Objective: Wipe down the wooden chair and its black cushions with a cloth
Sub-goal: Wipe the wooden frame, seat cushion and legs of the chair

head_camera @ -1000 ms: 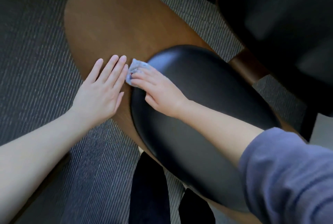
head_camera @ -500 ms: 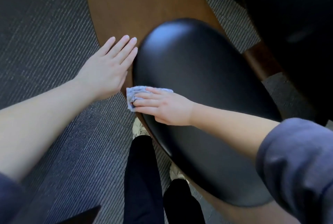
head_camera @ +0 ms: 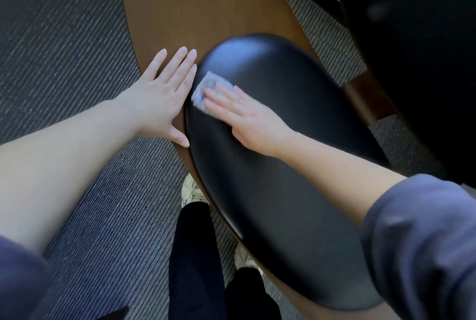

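**Seat cushion mid-wipe, plenty of chair left**

The person leans over the wooden chair [head_camera: 201, 5], and the job looks to me about midway. The right hand [head_camera: 247, 118] presses a small pale cloth [head_camera: 202, 89] flat onto the black seat cushion [head_camera: 283, 190], its fingers straight and laid over the cloth rather than curled round it. The cloth sits at about ten o'clock on the cushion, just inside the rim. The left hand [head_camera: 157, 95] lies on the bare wood just beside that rim. Its fingers are straight, slightly spread and holding nothing, as if steadying the chair.

I cannot tell from the look of things which parts are already clean. Judging by where the cloth is, the cushion's left rim is the part in hand. The broad wood toward twelve o'clock and the second cushion [head_camera: 412, 62] at two o'clock seem still to come.

Half a second ago the cloth was at the cushion's near left edge, about eight o'clock, and it has since slid up the rim to ten. A second ago it was near the far tip, so the hand is stroking back and forth along that edge. The left hand has kept its flat place on the wood.
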A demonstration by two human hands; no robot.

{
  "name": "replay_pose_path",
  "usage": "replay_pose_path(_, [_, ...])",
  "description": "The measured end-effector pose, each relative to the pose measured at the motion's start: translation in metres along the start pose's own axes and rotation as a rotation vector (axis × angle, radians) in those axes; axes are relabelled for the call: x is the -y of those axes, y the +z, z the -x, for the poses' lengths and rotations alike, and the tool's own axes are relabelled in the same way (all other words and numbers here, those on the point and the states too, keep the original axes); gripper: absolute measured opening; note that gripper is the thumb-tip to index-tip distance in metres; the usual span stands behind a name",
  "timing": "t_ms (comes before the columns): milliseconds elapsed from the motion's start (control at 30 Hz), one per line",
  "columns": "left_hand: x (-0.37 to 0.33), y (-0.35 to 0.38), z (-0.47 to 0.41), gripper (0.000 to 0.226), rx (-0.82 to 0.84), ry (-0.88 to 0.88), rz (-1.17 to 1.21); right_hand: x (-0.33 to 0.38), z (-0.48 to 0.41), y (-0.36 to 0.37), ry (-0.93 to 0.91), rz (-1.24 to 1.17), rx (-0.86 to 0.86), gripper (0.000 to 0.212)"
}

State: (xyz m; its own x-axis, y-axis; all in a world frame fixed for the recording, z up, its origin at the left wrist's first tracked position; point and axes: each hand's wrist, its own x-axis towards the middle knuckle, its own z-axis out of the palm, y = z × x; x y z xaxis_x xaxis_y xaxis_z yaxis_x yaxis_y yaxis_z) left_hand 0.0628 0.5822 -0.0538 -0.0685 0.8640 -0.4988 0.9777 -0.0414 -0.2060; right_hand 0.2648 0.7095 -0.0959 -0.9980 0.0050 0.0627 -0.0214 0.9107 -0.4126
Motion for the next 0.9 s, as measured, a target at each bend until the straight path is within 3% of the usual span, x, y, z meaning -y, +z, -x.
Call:
replay_pose_path(133, [-0.008,-0.003,-0.003,0.146,0.043,-0.045,-0.003,-0.026,-0.024,-0.008,0.299,-0.080,-0.167,0.073])
replay_pose_path(233, [-0.011,-0.004,-0.005,0.145,0.053,-0.061,0.003,-0.043,-0.024,-0.019,0.710,-0.200,-0.293,0.082])
replay_pose_path(333, [-0.011,-0.007,-0.005,0.144,0.082,-0.077,0.014,-0.067,0.002,-0.024,1.058,-0.273,-0.410,0.056])
replay_pose_path(467, [-0.013,-0.011,-0.004,0.144,0.099,-0.088,0.015,-0.101,0.035,-0.022,1.376,-0.267,-0.319,0.036])
replay_pose_path(533, [-0.013,-0.014,-0.004,0.143,0.116,-0.095,0.013,-0.099,0.022,-0.022,1.355,-0.288,-0.361,0.035])
replay_pose_path(633, [-0.015,-0.019,-0.003,0.142,0.149,-0.109,0.018,-0.066,-0.011,-0.023,1.089,-0.315,-0.416,0.047])
replay_pose_path(700, [-0.015,-0.021,-0.003,0.142,0.165,-0.118,0.008,-0.033,-0.023,-0.014,0.871,-0.298,-0.319,0.067])
replay_pose_path(800, [-0.015,-0.021,-0.003,0.142,0.177,-0.139,0.020,0.010,-0.021,0.004,0.456,-0.230,-0.186,0.070])
replay_pose_path(900, [-0.018,-0.021,-0.006,0.143,0.195,-0.139,0.026,0.003,-0.015,0.007,0.326,-0.196,-0.178,0.064])
